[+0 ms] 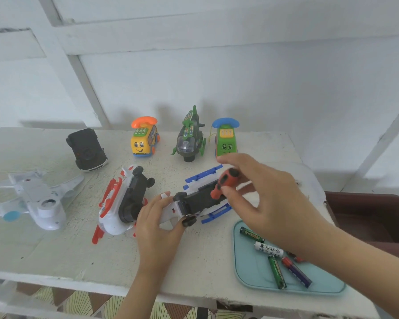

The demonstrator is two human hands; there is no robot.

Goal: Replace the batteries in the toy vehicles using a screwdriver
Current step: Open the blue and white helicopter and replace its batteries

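1. Bare table [55, 254] lies open at my front left. The teal tray [251, 270] of batteries [276, 273] sits by the near edge on my right.
2. My left hand [159, 224] grips one end of the upturned blue-and-white toy helicopter [194, 201] at mid-table. My right hand [263, 199] pinches the orange screwdriver [226, 183], tilted over the toy's black underside.
3. The battery print is too small to read.

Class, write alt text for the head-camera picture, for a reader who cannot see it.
A right hand holds an orange-and-black screwdriver to the underside of an overturned blue-and-white toy helicopter, which the left hand grips on a white table. Loose batteries lie on a teal tray at right; other toy vehicles sit around.
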